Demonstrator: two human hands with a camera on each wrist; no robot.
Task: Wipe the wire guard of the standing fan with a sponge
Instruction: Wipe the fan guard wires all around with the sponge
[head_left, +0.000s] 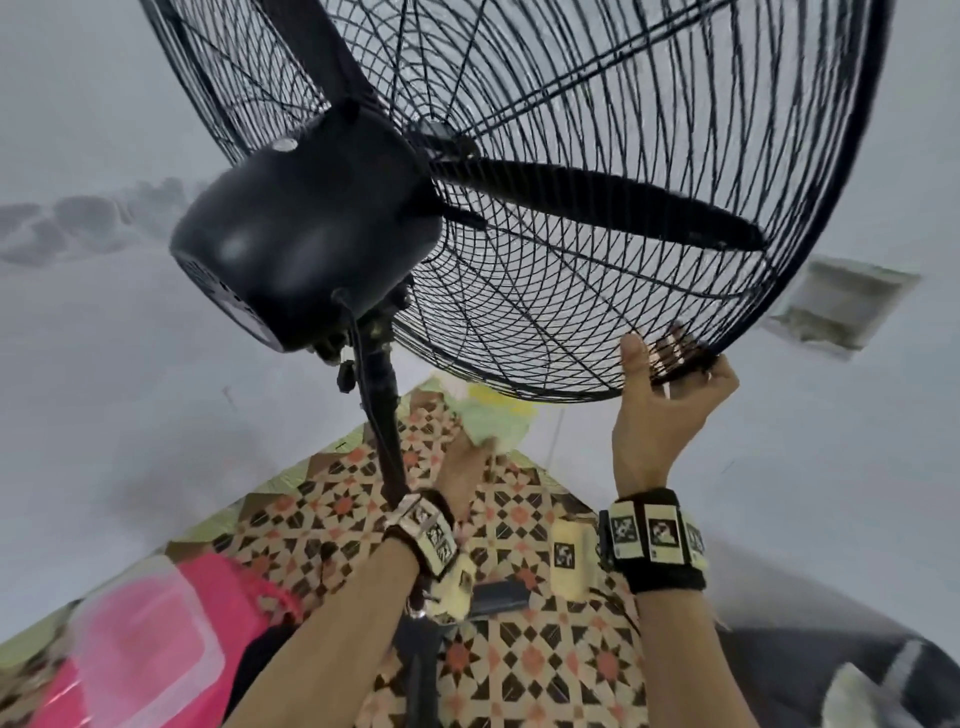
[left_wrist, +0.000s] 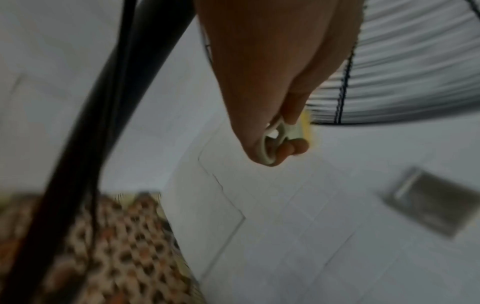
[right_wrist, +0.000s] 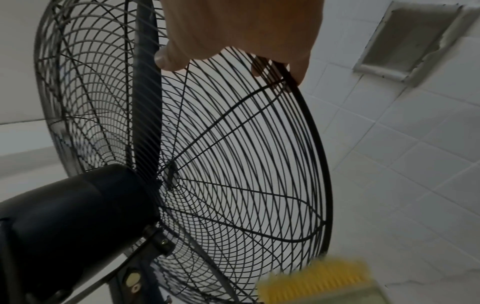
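Note:
The black standing fan's wire guard (head_left: 597, 156) fills the upper head view, with the motor housing (head_left: 306, 234) at its left. My right hand (head_left: 670, 364) grips the guard's lower rim, thumb on the rear wires and fingers hooked over the edge; in the right wrist view the right hand (right_wrist: 228, 63) holds the same rim of the guard (right_wrist: 233, 164). My left hand (head_left: 470, 449) holds a green and yellow sponge (head_left: 496, 421) just under the guard's bottom edge. In the left wrist view the fingers (left_wrist: 288, 150) curl round the sponge (left_wrist: 293, 130). The sponge (right_wrist: 317, 281) is blurred.
The fan's pole (head_left: 382, 415) runs down between my arms onto a patterned mat (head_left: 519, 519). A pink tub with a clear lid (head_left: 150, 639) sits at lower left. A recessed opening (head_left: 841, 306) is in the white tiled surface at right.

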